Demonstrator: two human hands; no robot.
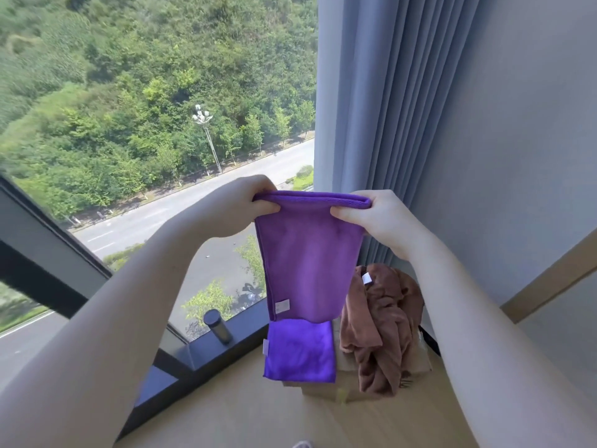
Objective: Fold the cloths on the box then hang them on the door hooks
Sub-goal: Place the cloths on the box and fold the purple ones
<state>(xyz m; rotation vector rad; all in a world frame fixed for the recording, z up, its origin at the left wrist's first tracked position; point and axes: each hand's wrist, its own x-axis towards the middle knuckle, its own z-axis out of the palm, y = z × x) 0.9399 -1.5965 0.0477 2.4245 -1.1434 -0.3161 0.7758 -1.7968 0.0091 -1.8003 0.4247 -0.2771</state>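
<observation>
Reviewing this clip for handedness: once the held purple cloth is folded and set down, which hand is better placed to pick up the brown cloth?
Probably the right hand: the brown cloth lies crumpled on the box directly beneath it.

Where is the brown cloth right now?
The brown cloth lies crumpled on the box, lower right, beside a folded purple cloth.

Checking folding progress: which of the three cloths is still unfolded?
The brown cloth, lying crumpled on the box. The purple cloth beside it lies folded flat, and the other purple cloth hangs doubled from both hands.
</observation>
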